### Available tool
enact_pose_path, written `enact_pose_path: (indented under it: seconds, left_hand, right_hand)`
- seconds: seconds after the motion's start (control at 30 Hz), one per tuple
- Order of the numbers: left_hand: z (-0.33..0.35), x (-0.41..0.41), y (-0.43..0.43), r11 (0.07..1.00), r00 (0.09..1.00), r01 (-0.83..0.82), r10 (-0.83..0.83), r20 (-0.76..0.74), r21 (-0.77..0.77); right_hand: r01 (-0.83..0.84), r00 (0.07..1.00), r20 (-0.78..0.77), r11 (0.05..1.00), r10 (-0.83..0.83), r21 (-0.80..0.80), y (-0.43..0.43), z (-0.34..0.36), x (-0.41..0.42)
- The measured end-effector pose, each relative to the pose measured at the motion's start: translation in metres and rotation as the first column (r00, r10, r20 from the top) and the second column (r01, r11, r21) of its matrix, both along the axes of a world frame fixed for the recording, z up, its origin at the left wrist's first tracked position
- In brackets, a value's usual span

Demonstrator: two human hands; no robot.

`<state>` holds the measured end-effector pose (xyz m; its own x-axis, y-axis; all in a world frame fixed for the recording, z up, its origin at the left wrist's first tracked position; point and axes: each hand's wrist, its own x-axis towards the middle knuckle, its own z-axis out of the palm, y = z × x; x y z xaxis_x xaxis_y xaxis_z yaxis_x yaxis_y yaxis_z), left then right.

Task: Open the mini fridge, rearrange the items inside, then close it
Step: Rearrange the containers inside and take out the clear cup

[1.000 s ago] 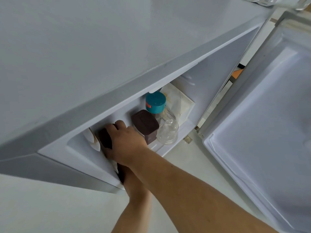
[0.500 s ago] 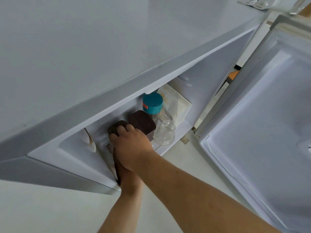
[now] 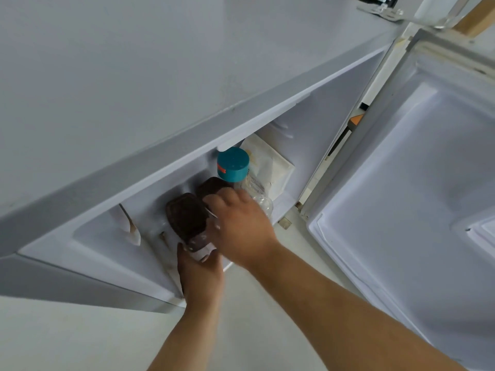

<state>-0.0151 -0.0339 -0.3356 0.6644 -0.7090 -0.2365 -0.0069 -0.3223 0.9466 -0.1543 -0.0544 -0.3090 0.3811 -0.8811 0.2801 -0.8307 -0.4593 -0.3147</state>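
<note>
The mini fridge [image 3: 134,76] stands open, seen from above, its door [image 3: 417,196] swung out to the right. Inside near the front stands a jar with a dark brown lid [image 3: 186,216]. My left hand [image 3: 199,274] grips its lower body from below. A second brown-lidded jar [image 3: 210,186] sits just behind it. My right hand [image 3: 241,226] hovers over that second jar with fingers spread, holding nothing. A teal-capped bottle [image 3: 232,164], a clear bottle [image 3: 261,200] and a white pouch [image 3: 270,162] stand further right.
A white egg-like shape [image 3: 128,224] shows on the fridge's left inner wall. The pale floor [image 3: 80,338] lies below. A metal hinge [image 3: 380,8] and a wooden edge [image 3: 474,17] are at the top right. An orange object [image 3: 356,119] shows through the hinge gap.
My right hand has lifted off the front brown-lidded jar and shifted right over the second jar. My left hand now shows, holding the front jar's body.
</note>
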Motion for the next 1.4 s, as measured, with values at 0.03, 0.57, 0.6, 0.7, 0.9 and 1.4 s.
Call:
enact_pose_path:
  seconds: [0.03, 0.57, 0.6, 0.7, 0.9, 1.4]
  left_hand:
    - [-0.025, -0.04, 0.037, 0.983, 0.995, 0.102, -0.102, -0.011, 0.154]
    - [-0.046, -0.09, 0.012, 0.697, 0.489, 0.579, -0.712, 0.504, 0.422]
    - [-0.047, -0.092, 0.008, 0.694, 0.477, 0.576, -0.714, 0.512, 0.432]
    - [-0.045, -0.097, 0.001, 0.703, 0.442, 0.554, -0.703, 0.557, 0.447]
    - [-0.047, -0.113, -0.02, 0.608, 0.192, 0.579, -0.75, 0.633, 0.544]
    - [-0.035, -0.134, -0.071, 0.39, 0.093, 0.452, -0.915, 0.393, 0.802]
  right_hand:
    - [0.073, 0.997, 0.021, 0.997, -0.073, -0.023, 0.0, -0.001, -0.016]
    - [0.196, 0.972, -0.179, 0.946, -0.153, 0.259, -0.024, -0.031, -0.092]
    - [0.193, 0.973, -0.173, 0.953, -0.155, 0.235, -0.018, -0.027, -0.095]
    - [0.231, 0.969, -0.129, 0.957, -0.21, 0.176, 0.003, -0.013, -0.11]
    - [0.345, 0.938, -0.093, 0.916, -0.333, 0.203, 0.042, -0.008, -0.135]
    - [0.404, 0.915, -0.173, 0.849, -0.366, 0.342, 0.083, -0.018, -0.161]
